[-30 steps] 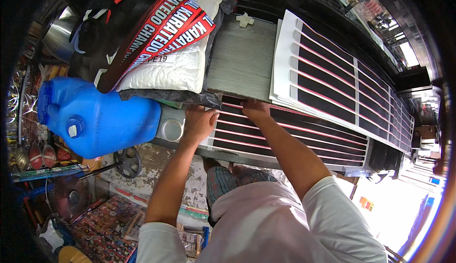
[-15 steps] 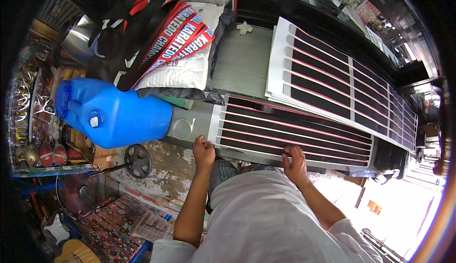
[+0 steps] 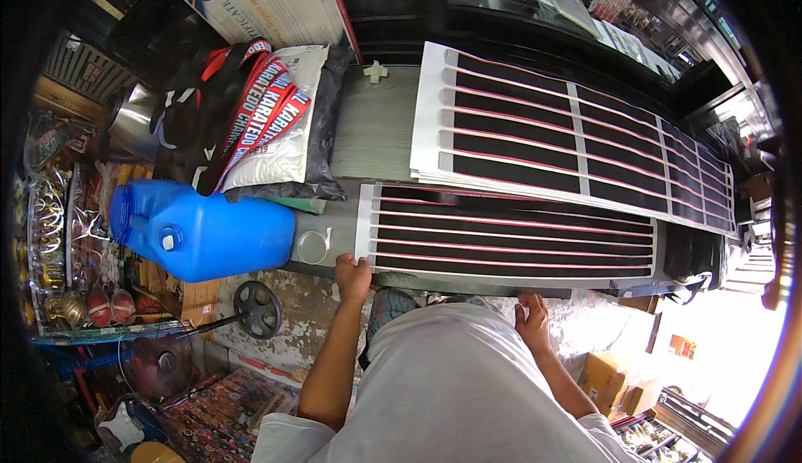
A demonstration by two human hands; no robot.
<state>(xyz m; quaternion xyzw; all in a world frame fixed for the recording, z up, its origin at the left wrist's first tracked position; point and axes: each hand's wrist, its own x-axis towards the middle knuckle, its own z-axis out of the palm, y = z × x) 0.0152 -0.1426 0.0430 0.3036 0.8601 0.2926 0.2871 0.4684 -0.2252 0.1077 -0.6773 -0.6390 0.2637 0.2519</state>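
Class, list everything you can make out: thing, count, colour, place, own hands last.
Striped sheet: one visible, black, white, red, on grey bench
Sheet stack: one, same colours, on grey board
Jug: one, blue, left of sheet
Ring: one, pale, right of jug
Bag: one, white, beyond jug
Printed straps: several, red, black, atop bag
Cross-shaped piece: one, white, on board
Framed document: one, white, top left
Wheel: one, black, below jug
Carton: at least one, brown, lower right
Shelf goods: uncountable, mixed, left
Left hand: one, at bench edge
Right hand: one, near bench edge
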